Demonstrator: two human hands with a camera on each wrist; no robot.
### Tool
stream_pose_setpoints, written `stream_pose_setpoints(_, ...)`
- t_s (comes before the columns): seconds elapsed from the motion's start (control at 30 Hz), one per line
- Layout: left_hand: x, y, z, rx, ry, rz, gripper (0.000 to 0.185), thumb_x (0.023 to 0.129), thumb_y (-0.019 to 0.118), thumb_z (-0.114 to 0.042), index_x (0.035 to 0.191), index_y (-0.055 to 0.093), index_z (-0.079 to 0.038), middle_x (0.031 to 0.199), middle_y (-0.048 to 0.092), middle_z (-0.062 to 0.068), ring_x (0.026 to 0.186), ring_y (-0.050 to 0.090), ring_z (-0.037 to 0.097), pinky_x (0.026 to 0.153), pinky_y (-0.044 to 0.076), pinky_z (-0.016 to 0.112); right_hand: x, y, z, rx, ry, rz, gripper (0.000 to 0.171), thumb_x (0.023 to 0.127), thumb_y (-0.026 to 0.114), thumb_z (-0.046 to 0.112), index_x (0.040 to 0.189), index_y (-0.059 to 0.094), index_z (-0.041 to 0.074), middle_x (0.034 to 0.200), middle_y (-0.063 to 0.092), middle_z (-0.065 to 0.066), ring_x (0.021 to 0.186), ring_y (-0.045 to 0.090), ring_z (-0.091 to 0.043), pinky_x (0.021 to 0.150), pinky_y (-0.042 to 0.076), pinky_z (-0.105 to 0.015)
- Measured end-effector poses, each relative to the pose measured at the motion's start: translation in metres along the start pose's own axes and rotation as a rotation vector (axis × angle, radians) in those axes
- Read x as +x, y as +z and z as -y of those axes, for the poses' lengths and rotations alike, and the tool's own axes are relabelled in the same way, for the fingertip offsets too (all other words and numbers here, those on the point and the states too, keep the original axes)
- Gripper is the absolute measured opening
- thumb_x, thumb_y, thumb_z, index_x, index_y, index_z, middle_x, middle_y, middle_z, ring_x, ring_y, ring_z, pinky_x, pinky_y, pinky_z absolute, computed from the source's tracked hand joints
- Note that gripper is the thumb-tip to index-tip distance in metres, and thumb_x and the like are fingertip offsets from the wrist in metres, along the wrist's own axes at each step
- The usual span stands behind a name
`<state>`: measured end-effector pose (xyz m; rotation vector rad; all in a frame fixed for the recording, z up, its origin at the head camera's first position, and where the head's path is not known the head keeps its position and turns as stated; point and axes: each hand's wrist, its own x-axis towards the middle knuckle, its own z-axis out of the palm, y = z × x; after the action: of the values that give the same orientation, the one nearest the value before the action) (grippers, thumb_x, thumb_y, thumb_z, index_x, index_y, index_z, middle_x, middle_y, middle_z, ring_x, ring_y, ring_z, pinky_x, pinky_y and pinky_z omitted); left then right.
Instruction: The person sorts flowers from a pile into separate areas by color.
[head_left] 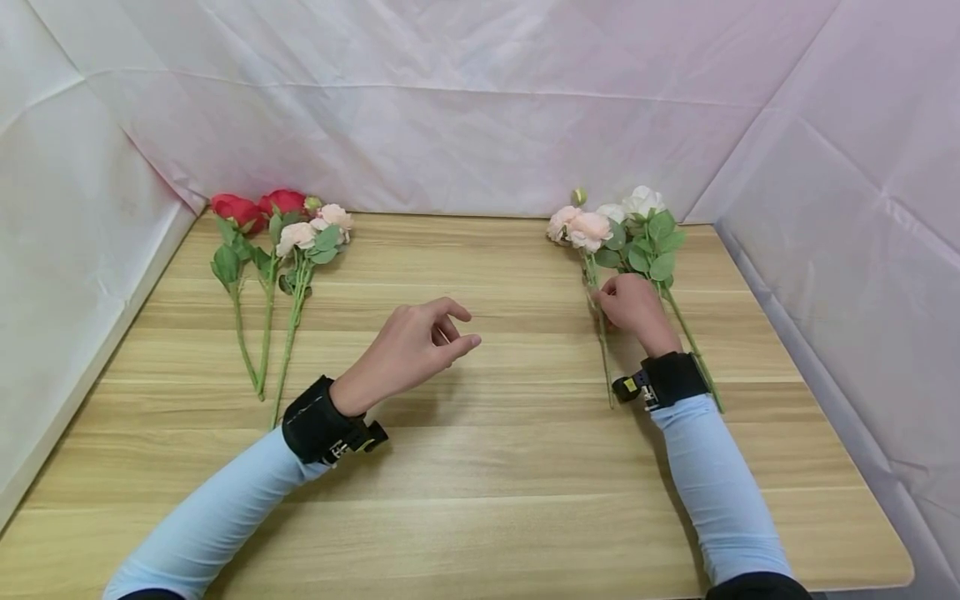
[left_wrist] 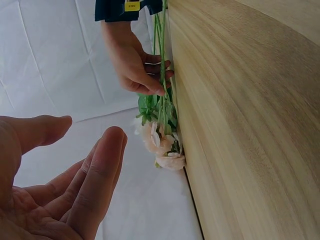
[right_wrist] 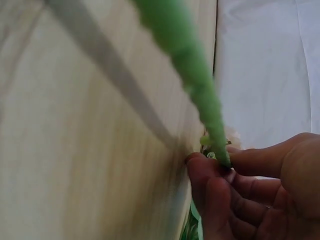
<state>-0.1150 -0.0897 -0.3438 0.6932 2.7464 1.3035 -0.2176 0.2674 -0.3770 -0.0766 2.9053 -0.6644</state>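
Pink and light-looking, the spray (head_left: 589, 233) is showing just left of the white flower (head_left: 643, 202); the right hand (head_left: 636, 308) is pinching its green stem (right_wrist: 192, 75) below the heads (head_left: 562, 223). The left hand (head_left: 405, 346) is hovering over the table (head_left: 510, 500), farther left of the white flower, holding nothing, thumb (left_wrist: 42, 131) and fingers (left_wrist: 102, 175) apart. The spray is probably weighing little, the heads making one end heavier. Its stem is looking stiff yet slightly springy, its bumpy surface likely giving good grip. The heads are seeming soft and easily crushed, so taking hold of the bare stem is looking safest.
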Motion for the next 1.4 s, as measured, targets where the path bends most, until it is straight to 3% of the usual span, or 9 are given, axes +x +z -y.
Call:
stream_pose_setpoints(0.33, 0.000, 0.001, -0.001, -0.001, -0.016, 0.013, 0.029, 0.096, 0.075, -0.028, 0.117, 0.071, -0.008, 0.081, 0.076, 0.000, 0.065, 0.066, 0.007, 0.064, 0.054, 0.029, -0.002, -0.003, 0.001, 0.101, 0.051, 0.047, 0.033, 0.104, 0.062, 0.029, 0.099, 0.075, -0.001, 0.073, 0.074, -0.011, 0.062, 0.071, -0.020, 0.058, 0.052, -0.028)
stream_pose_setpoints(0.53, 0.002, 0.002, 0.002, 0.015, -0.008, 0.005, 0.028, 0.096, 0.075, -0.029, 0.115, 0.072, -0.009, 0.081, 0.076, 0.000, 0.066, 0.067, 0.008, 0.064, 0.054, 0.029, -0.005, -0.007, 0.002, 0.104, 0.070, 0.065, 0.034, 0.103, 0.062, 0.030, 0.106, 0.072, -0.002, 0.077, 0.076, -0.013, 0.065, 0.072, -0.021, 0.060, 0.054, -0.029)
stream_pose_setpoints(0.8, 0.001, 0.002, 0.002, 0.037, -0.011, 0.006, 0.026, 0.096, 0.074, -0.029, 0.114, 0.072, -0.010, 0.082, 0.076, 0.000, 0.067, 0.067, 0.008, 0.066, 0.054, 0.029, -0.013, -0.019, 0.013, 0.052, 0.062, -0.013, 0.035, 0.104, 0.057, 0.033, 0.111, 0.068, 0.000, 0.087, 0.075, -0.016, 0.071, 0.072, -0.025, 0.060, 0.048, -0.031)
stream_pose_setpoints(1.03, 0.001, 0.000, 0.002, 0.052, -0.015, 0.010, 0.026, 0.097, 0.073, -0.030, 0.114, 0.073, -0.010, 0.082, 0.076, 0.000, 0.067, 0.067, 0.009, 0.066, 0.054, 0.030, -0.026, -0.029, 0.039, 0.094, -0.041, -0.047, 0.034, 0.104, 0.058, 0.035, 0.116, 0.068, 0.004, 0.099, 0.076, -0.020, 0.075, 0.075, -0.028, 0.060, 0.054, -0.032)
stream_pose_setpoints(1.23, 0.001, 0.000, 0.003, 0.058, -0.014, 0.009, 0.025, 0.097, 0.073, -0.031, 0.112, 0.073, -0.011, 0.083, 0.076, 0.000, 0.068, 0.067, 0.009, 0.067, 0.054, 0.030, -0.041, -0.031, 0.064, 0.177, -0.115, -0.027, 0.030, 0.103, 0.064, 0.033, 0.115, 0.068, 0.006, 0.102, 0.075, -0.020, 0.078, 0.076, -0.031, 0.064, 0.057, -0.034)
stream_pose_setpoints(1.4, 0.001, 0.000, 0.004, 0.059, -0.012, 0.010, 0.024, 0.097, 0.073, -0.031, 0.111, 0.074, -0.012, 0.082, 0.076, 0.000, 0.068, 0.067, 0.009, 0.067, 0.054, 0.030, -0.053, -0.024, 0.086, 0.189, -0.197, 0.013, 0.025, 0.103, 0.065, 0.030, 0.113, 0.069, 0.007, 0.098, 0.075, -0.015, 0.076, 0.075, -0.025, 0.065, 0.060, -0.034)
